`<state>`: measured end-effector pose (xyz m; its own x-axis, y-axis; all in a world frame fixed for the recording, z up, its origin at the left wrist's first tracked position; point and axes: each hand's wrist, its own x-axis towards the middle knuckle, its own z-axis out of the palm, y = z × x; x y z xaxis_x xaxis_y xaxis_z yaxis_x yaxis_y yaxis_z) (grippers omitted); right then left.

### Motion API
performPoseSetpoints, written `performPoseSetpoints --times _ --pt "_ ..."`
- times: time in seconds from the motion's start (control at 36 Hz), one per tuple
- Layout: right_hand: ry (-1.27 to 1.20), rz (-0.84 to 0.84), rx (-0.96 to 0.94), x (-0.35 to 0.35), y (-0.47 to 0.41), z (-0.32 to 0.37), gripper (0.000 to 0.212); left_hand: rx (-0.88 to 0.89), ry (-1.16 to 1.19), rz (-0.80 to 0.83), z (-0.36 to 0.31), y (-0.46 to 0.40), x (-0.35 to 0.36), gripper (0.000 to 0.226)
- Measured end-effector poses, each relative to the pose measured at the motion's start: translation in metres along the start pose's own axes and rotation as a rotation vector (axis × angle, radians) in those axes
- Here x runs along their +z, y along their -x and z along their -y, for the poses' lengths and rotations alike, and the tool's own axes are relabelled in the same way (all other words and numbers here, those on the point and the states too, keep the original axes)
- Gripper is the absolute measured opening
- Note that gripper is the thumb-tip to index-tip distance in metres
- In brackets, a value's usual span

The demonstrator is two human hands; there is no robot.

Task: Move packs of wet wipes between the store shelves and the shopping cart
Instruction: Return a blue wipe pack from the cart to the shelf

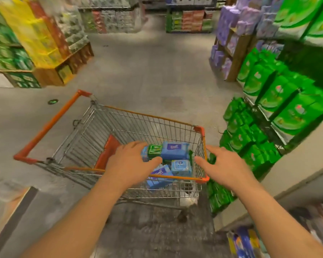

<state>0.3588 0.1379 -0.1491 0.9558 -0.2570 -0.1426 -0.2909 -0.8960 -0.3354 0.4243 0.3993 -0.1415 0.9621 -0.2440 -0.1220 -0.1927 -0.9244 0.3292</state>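
Both hands over cart's near right corner, reaching for packs. Left hand fingers spread, on the green wet wipes pack, not gripping. Right hand open, empty, by orange rim of shopping cart. Blue wet wipes packs piled in that corner; green shelf packs just right.

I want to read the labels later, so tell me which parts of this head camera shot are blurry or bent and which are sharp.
Head view: the shelves at the left edge and the far aisle are smeared by blur; the wide lens bends the green packs on the right shelves; the shopping cart, the blue wipe pack and both hands, left hand and right hand, are fairly sharp, though label print stays unreadable; lighting is even, without glare.
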Motion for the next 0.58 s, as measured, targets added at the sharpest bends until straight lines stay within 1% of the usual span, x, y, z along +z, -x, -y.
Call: performPoseSetpoints --times 0.11,0.22,0.31,0.33,0.42,0.5,0.58 --pt "0.018 0.021 -0.063 0.007 -0.038 0.02 0.079 -0.065 0.011 0.014 0.021 -0.024 -0.004 0.086" --pt "0.023 0.061 -0.114 0.015 -0.071 0.045 0.074 -0.081 0.022 0.011 0.041 -0.052 -0.005 0.081" --pt "0.042 0.09 -0.107 0.022 -0.095 0.06 0.073 -0.088 0.045 0.044 0.057 -0.077 -0.003 0.073" --pt "0.05 0.096 -0.102 0.025 -0.104 0.064 0.073 -0.091 0.05 0.057 0.062 -0.087 -0.003 0.076" --pt "0.086 0.117 -0.08 0.031 -0.13 0.079 0.073 -0.104 0.104 0.084 0.079 -0.118 0.0 0.096" --pt "0.073 0.128 -0.038 0.037 -0.153 0.093 0.074 -0.12 0.161 0.124 0.095 -0.148 0.001 0.101" --pt "0.08 0.133 -0.009 0.042 -0.175 0.105 0.075 -0.114 0.162 0.155 0.112 -0.181 0.002 0.105"
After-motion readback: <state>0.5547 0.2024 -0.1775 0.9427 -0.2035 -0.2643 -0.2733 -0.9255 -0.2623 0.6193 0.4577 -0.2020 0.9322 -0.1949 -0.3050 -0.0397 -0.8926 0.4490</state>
